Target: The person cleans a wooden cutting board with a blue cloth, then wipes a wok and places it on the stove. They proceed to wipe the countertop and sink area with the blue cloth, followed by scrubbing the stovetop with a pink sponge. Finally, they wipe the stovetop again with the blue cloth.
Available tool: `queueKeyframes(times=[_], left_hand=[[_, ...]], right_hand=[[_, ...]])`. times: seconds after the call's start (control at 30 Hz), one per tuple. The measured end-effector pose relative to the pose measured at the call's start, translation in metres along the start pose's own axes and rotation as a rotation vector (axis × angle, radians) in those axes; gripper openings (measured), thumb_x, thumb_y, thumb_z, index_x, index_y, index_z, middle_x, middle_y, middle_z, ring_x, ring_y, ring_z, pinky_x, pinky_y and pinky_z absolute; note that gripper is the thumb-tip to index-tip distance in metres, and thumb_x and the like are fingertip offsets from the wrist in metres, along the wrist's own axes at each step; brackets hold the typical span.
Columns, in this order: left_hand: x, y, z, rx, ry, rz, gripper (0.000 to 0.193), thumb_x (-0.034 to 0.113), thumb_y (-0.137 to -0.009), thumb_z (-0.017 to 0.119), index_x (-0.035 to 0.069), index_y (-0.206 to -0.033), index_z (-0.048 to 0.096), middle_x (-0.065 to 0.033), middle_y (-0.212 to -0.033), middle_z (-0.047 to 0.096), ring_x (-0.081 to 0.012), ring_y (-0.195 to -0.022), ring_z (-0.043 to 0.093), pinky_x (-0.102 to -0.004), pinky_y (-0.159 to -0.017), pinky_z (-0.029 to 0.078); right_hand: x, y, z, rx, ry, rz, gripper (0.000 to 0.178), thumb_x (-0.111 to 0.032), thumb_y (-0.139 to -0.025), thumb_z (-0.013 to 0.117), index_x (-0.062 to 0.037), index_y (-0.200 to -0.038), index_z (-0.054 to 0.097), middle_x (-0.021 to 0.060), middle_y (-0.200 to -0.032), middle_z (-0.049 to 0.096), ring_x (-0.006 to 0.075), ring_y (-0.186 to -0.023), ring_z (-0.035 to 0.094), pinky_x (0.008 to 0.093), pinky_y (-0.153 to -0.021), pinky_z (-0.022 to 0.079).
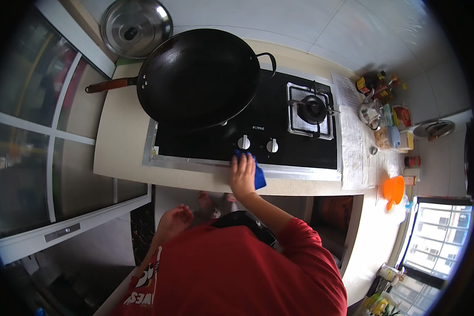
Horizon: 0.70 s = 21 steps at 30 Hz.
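Note:
My right hand (242, 176) presses a blue cloth (259, 178) down at the front edge of the black gas stove (195, 146), its fingers lying over the cloth. Just beyond the fingertips sit two silver control knobs, the left knob (244, 142) and the right knob (272, 146). My left hand (176, 220) hangs in front of my body, away from the counter, with fingers loosely curled and nothing visible in them. A large black wok (197, 79) rests on the stove's left side, its wooden handle (110, 85) pointing left.
The right burner (313, 109) is bare, with a pan support around it. A steel lid (136, 27) leans on the wall behind the wok. Bottles, a steel kettle (370, 112) and an orange scoop (393, 190) stand on the right counter. A sliding glass door (51, 131) borders the left.

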<state>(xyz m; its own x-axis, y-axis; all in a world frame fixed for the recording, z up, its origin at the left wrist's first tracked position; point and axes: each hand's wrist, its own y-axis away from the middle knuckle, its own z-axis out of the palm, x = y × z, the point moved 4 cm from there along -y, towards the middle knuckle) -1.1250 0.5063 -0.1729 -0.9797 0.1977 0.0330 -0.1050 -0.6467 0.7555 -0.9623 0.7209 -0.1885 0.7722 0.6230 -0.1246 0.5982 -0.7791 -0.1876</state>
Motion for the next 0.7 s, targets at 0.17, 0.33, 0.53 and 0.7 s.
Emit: queueKeyframes(times=[0.17,0.33,0.53,0.7], left_hand=[[-0.008,-0.005,0.005,-0.014,0.019,-0.006,0.012,0.001,-0.084,0.048,0.005,-0.091,0.057,-0.008,-0.09,0.061,-0.0236,-0.089,0.058,-0.0392,-0.089,0.044],[-0.016,0.004,0.01,0.022,0.01,0.035,0.012,0.0,-0.084,0.048,0.005,-0.09,0.057,-0.008,-0.089,0.061,-0.0235,-0.087,0.058,-0.0386,-0.088,0.045],[-0.019,0.024,-0.022,0.079,0.232,0.178,0.011,-0.001,-0.083,0.05,0.005,-0.09,0.056,-0.0079,-0.088,0.061,-0.0226,-0.086,0.057,-0.0374,-0.085,0.046],[-0.019,0.039,-0.063,0.127,0.343,0.232,0.012,-0.002,-0.082,0.05,0.005,-0.09,0.056,-0.0085,-0.09,0.06,-0.0226,-0.086,0.058,-0.0372,-0.085,0.046]], right_hand=[[-0.065,-0.024,0.026,-0.03,-0.072,-0.329,0.046,-0.014,-0.08,0.048,-0.0018,-0.124,0.048,0.0251,-0.124,0.043,0.0455,-0.121,0.033,0.0559,-0.103,0.026],[-0.092,-0.066,-0.014,-0.138,-0.73,-0.453,0.059,0.006,-0.068,0.05,-0.0052,-0.125,0.043,0.0149,-0.124,0.044,0.0328,-0.116,0.044,0.0397,-0.1,0.036],[0.01,-0.013,-0.066,-0.163,-0.426,-0.43,0.056,-0.004,-0.069,0.056,-0.0067,-0.124,0.048,0.0132,-0.125,0.045,0.0334,-0.118,0.041,0.043,-0.101,0.035],[-0.021,0.008,-0.021,-0.209,-0.249,-0.46,0.051,-0.008,-0.072,0.053,-0.003,-0.123,0.048,0.0136,-0.123,0.045,0.0313,-0.114,0.042,0.0442,-0.1,0.032]])
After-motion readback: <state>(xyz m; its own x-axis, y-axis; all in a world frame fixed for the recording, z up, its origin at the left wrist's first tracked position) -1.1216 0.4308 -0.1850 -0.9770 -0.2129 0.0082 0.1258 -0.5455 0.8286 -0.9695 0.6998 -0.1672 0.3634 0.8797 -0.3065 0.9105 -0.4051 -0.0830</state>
